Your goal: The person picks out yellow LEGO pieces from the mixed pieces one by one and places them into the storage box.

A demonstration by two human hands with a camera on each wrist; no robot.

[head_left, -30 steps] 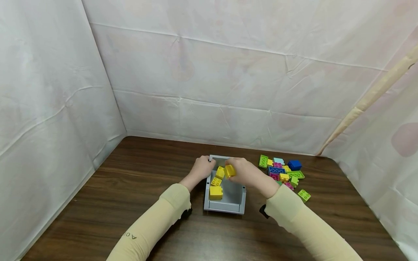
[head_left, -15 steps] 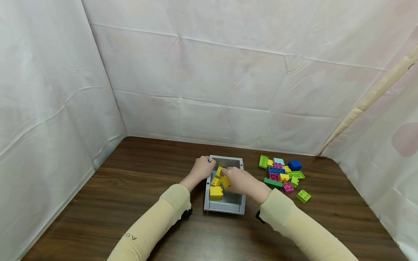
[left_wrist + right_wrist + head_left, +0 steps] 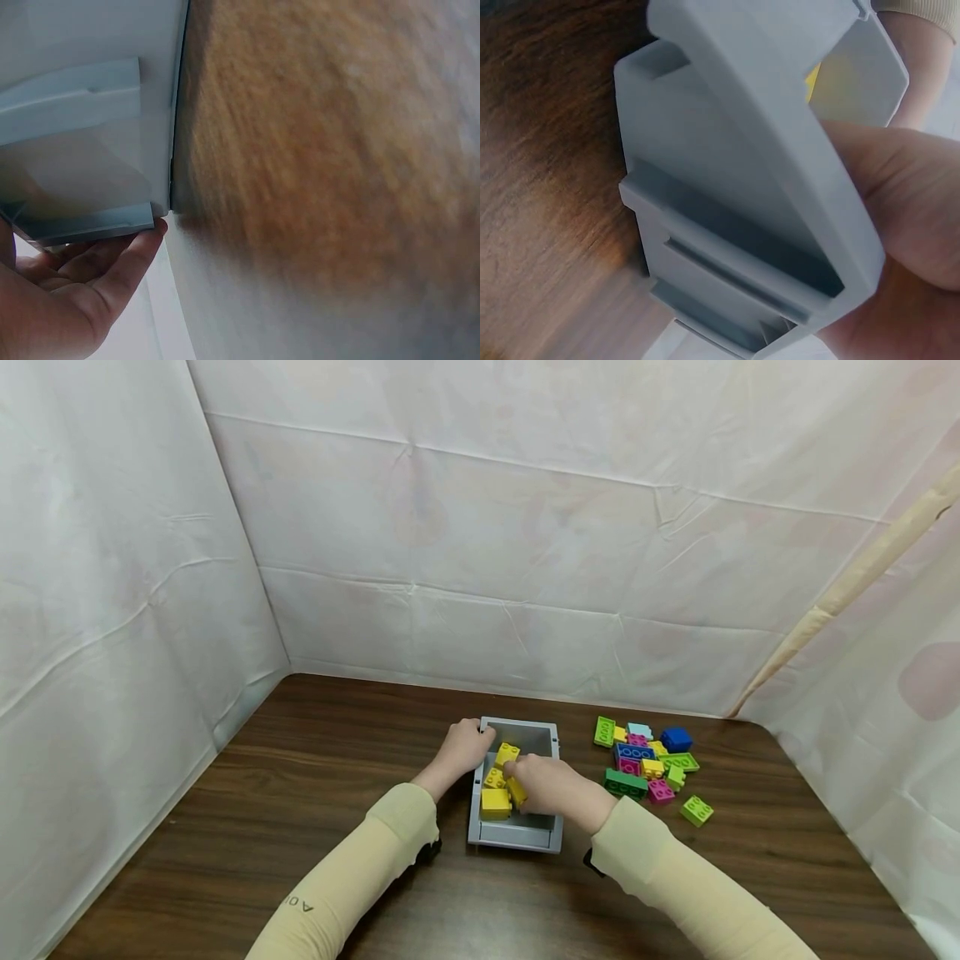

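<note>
Yellow studded plastic blocks (image 3: 495,805) lie inside the grey rectangular plastic bin (image 3: 515,836) on the brown wood-grain tabletop (image 3: 360,727); multicoloured studded plastic bricks (image 3: 652,768) lie right of the bin.

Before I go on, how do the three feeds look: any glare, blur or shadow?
Head: evenly lit, with pale sheen on the near table; left wrist: wood grain smeared out of focus, the left hand clearer but dim; right wrist: gray bin fairly sharp with shadowed recesses, table blurred toward the bottom.
</note>
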